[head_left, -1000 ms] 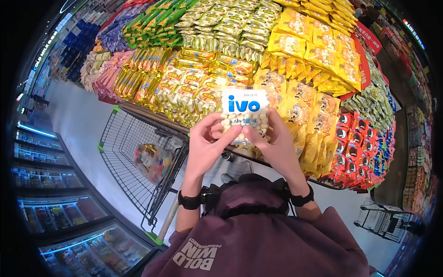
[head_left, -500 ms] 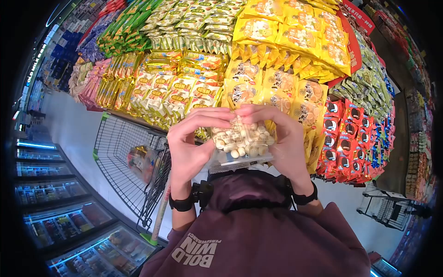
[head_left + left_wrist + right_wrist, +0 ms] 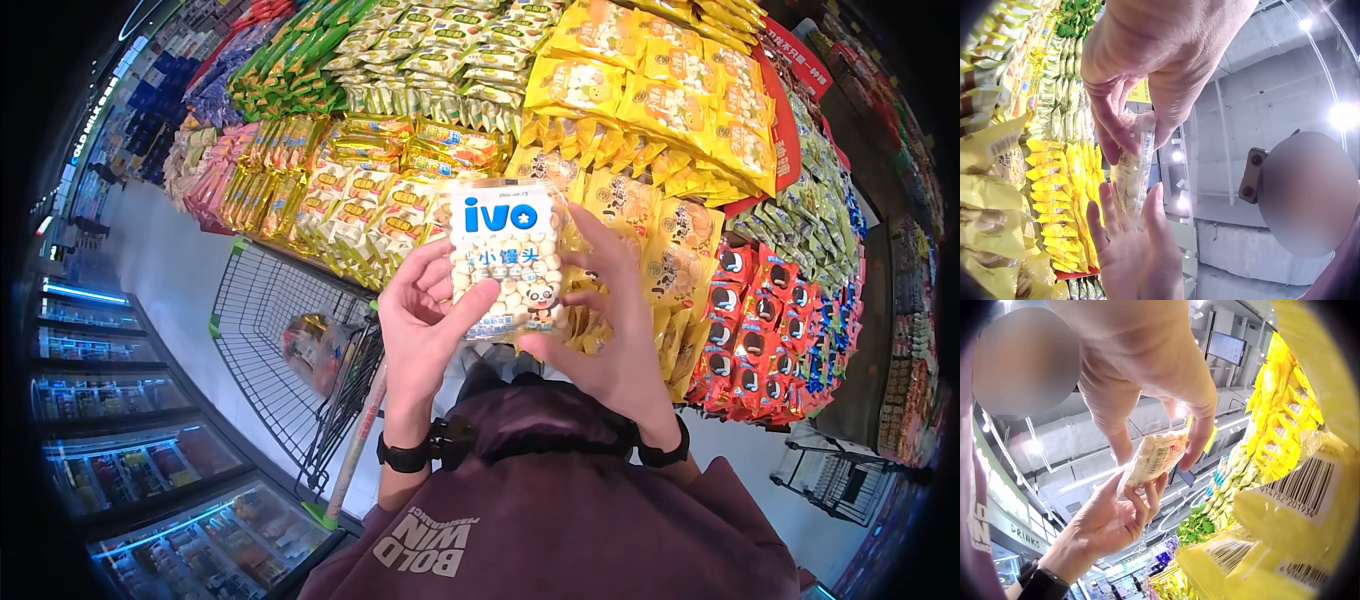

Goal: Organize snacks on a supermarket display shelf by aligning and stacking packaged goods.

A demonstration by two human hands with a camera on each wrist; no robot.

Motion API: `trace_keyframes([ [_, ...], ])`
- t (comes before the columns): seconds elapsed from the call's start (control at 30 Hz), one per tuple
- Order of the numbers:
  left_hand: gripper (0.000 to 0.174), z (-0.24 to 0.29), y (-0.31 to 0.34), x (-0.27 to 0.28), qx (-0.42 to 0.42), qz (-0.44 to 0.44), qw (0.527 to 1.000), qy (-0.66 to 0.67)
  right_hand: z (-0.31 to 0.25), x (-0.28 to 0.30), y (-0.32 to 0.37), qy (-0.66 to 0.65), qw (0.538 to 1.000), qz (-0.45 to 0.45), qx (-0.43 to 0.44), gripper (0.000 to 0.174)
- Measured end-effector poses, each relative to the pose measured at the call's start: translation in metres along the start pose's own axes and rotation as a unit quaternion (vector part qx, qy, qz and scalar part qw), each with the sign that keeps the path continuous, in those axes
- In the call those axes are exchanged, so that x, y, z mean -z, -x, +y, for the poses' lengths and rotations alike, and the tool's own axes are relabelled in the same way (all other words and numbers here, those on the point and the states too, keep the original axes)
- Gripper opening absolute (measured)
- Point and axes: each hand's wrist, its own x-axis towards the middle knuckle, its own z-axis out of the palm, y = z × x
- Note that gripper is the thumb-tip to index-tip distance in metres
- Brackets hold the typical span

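A clear packet of small round pale biscuits (image 3: 510,262) with a blue "ivo" label stands upright, front towards the head camera. My left hand (image 3: 425,325) grips its left side, thumb across the front, fingers behind. The right hand (image 3: 615,320) is at the right edge, fingers apart and slightly bent. In the left wrist view the packet (image 3: 1134,172) appears edge-on between the thumb and fingers of the left hand (image 3: 1147,62), the right hand (image 3: 1138,259) spread beside it. A printed barcode shows on the packet's back (image 3: 1157,457) in the right wrist view.
Yellow snack bags (image 3: 665,100), green-and-white packets (image 3: 425,45) and red packets (image 3: 750,330) fill the display. A wire cart (image 3: 270,340) holding a bagged item is at left, near glass-fronted coolers (image 3: 125,450). Another cart (image 3: 835,475) is at right.
Half a second ago both hands held the packet tilted, its barcode side showing. Its front has turned back into view, and the right hand has loosened and spread its fingers.
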Motion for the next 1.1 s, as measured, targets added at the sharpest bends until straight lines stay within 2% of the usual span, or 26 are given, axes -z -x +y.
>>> trace_keyframes([
  [0.07, 0.052, 0.003, 0.0, 0.001, -0.009, -0.005, 1.0, -0.006, 0.003, 0.0, -0.001, 0.085, 0.994, -0.009, 0.068, 0.079],
  [0.17, 0.052, 0.002, -0.001, 0.0, -0.021, 0.0, 1.0, 0.006, 0.011, -0.002, -0.003, 0.074, 0.987, -0.04, 0.133, 0.077],
  [0.27, 0.052, 0.002, -0.001, -0.002, -0.023, -0.002, 1.0, 0.015, 0.011, -0.001, -0.004, 0.153, 0.974, -0.042, 0.16, 0.076],
  [0.47, 0.06, -0.003, 0.002, 0.0, -0.016, -0.03, 0.999, -0.004, 0.013, -0.002, -0.002, 0.159, 0.974, -0.026, 0.16, 0.076],
  [0.6, 0.066, 0.009, 0.01, -0.015, -0.018, -0.013, 1.0, 0.007, 0.016, 0.0, -0.002, 0.16, 0.97, -0.003, 0.184, 0.067],
  [0.67, 0.064, 0.001, 0.01, -0.006, -0.037, -0.026, 0.999, -0.01, 0.019, 0.001, -0.002, 0.143, 0.969, 0.019, 0.201, 0.059],
  [0.77, 0.057, 0.001, 0.011, -0.002, -0.032, -0.06, 0.997, -0.026, 0.024, -0.001, -0.003, 0.086, 0.976, 0.051, 0.191, 0.044],
  [0.87, 0.044, -0.007, 0.013, -0.001, -0.092, -0.029, 0.985, -0.141, 0.013, -0.001, 0.006, 0.051, 0.996, 0.073, -0.012, 0.039],
  [0.93, 0.042, -0.01, 0.014, -0.001, -0.146, 0.005, 0.944, -0.295, 0.016, -0.002, 0.003, -0.004, 0.995, 0.098, -0.023, 0.036],
  [1.07, 0.028, 0.0, 0.014, -0.002, -0.166, -0.034, 0.906, -0.389, 0.014, 0.003, 0.0, -0.07, 0.99, 0.093, -0.083, 0.033],
  [1.1, 0.029, -0.002, 0.012, -0.004, -0.167, -0.03, 0.917, -0.362, 0.014, 0.003, 0.0, -0.086, 0.988, 0.093, -0.089, 0.033],
])
